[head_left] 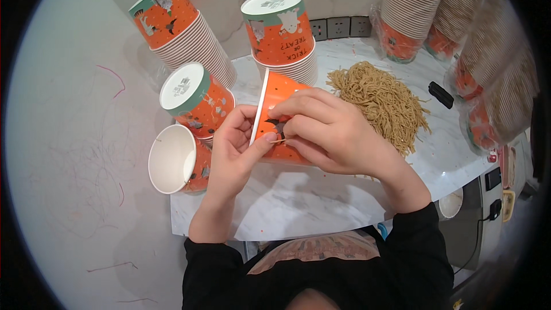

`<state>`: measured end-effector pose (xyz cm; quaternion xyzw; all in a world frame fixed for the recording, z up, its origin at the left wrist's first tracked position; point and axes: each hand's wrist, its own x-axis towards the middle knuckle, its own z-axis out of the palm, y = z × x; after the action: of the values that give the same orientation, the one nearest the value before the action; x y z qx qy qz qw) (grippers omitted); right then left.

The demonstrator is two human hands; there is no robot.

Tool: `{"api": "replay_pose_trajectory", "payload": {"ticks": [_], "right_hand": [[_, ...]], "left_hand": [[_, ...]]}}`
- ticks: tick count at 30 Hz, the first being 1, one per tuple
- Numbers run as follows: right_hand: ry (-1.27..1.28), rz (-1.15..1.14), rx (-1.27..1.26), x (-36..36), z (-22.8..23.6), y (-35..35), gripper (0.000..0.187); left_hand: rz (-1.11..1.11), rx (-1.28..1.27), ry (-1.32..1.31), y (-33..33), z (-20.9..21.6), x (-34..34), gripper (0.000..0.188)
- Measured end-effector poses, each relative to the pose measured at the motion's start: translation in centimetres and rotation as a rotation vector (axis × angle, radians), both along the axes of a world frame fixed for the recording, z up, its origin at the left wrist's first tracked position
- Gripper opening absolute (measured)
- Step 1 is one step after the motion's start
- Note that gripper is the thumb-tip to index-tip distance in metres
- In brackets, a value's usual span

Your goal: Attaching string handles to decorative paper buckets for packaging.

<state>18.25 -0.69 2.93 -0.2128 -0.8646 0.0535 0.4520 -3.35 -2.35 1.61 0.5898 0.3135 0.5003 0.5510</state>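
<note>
Presently an orange paper bucket [278,89] sits mid-frame, tipped with its white rim leftward, between both hands. The left hand [231,146] grips the rim, fingers curled, thumb outside on a thin tan cord [279,141]; the right hand [333,129] has its fingers bunched against the printed wall, hiding part of it, and whether they pinch the cord I cannot tell. An upside-down bucket stack [279,37] crowds just behind; a tan cord heap [381,103] lies right of centre, plastic-wrapped bucket stacks [414,0] upper right.
</note>
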Motion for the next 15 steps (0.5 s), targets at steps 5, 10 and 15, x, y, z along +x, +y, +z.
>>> {"api": "replay_pose_trajectory", "payload": {"ticks": [5,10,15], "right_hand": [[0.139,0.080,-0.154,0.2,-0.4,0.2,0.013],[0.228,0.069,-0.260,1.5,0.6,0.2,0.009],[0.038,0.001,-0.379,2.4,1.5,-0.5,0.011]], "left_hand": [[-0.084,-0.061,-0.123,0.3,-0.4,0.1,0.033],[-0.130,-0.039,-0.101,0.9,-0.6,-0.4,0.043],[-0.143,-0.236,-0.098,0.7,-0.3,0.1,0.054]]}}
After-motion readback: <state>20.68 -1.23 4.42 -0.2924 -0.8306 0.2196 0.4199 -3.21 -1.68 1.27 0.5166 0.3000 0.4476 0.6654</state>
